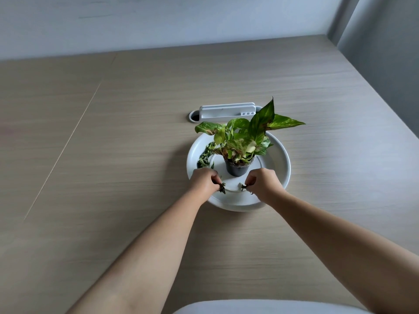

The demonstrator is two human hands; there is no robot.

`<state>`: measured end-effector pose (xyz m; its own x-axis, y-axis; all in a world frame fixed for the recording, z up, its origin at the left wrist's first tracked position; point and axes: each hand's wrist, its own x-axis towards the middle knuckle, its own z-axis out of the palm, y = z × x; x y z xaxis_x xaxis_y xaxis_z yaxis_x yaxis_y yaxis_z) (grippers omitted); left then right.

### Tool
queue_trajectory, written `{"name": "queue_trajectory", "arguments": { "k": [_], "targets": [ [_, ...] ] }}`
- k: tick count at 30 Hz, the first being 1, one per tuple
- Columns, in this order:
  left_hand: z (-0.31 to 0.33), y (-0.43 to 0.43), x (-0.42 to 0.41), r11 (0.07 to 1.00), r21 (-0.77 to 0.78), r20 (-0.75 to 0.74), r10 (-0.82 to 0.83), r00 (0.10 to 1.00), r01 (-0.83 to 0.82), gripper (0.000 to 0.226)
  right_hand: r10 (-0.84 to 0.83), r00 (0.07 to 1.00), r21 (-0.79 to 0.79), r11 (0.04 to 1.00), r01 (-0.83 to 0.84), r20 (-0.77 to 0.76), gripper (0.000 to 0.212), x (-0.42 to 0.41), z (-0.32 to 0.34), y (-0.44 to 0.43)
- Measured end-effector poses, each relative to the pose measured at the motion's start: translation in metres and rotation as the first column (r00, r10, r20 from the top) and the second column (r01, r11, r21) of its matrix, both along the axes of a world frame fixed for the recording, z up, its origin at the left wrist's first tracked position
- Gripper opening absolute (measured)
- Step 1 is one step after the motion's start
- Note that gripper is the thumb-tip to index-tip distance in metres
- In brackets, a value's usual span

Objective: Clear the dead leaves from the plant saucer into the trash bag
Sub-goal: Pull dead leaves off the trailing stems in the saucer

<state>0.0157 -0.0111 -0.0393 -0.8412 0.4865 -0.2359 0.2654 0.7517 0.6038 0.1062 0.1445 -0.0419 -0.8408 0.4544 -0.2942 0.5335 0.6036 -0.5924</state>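
Note:
A round white saucer (281, 168) lies on the wooden table with a small black pot (237, 169) of green variegated leaves standing at its middle. My left hand (204, 181) is closed at the saucer's near left, pinching a dark dead leaf (222, 187). At the near right my right hand (264, 182) pinches another small dead leaf (243, 186). A pile of fallen leaves (206, 155) lies in the saucer's left channel. No trash bag is in view.
A white cable grommet with a raised cover (226, 112) is set into the table just behind the saucer. The table's right edge (385, 103) runs along a grey wall. A pale rounded shape (260, 308) fills the bottom edge.

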Motion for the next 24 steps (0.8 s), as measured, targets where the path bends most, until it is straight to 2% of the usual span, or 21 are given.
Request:
{"name": "queue_trajectory", "arguments": {
  "k": [6, 12, 17, 20, 24],
  "targets": [
    [0.009, -0.014, -0.001, 0.987, 0.12, 0.018, 0.107, 0.994, -0.108, 0.012, 0.067, 0.994, -0.005, 0.998, -0.067, 0.084, 0.038, -0.007, -0.011, -0.007],
    [0.01, -0.028, -0.004, 0.972, 0.17, 0.035, 0.156, 0.987, -0.16, 0.012, 0.127, 0.99, 0.118, 0.984, -0.133, 0.059, 0.039, -0.007, -0.015, -0.015],
    [0.011, -0.03, -0.003, 0.972, 0.175, 0.052, 0.151, 0.987, -0.158, 0.013, 0.26, 0.963, 0.227, 0.936, -0.27, 0.071, 0.048, -0.004, -0.012, -0.02],
    [0.012, -0.031, -0.003, 0.975, 0.174, 0.034, 0.133, 0.991, -0.137, 0.014, 0.31, 0.946, 0.256, 0.911, -0.324, 0.094, 0.043, -0.004, -0.013, -0.021],
    [0.011, -0.033, -0.002, 0.978, 0.169, 0.028, 0.117, 0.993, -0.12, 0.013, 0.246, 0.967, 0.23, 0.939, -0.255, 0.067, 0.026, -0.005, -0.012, -0.02]
  ]
}}
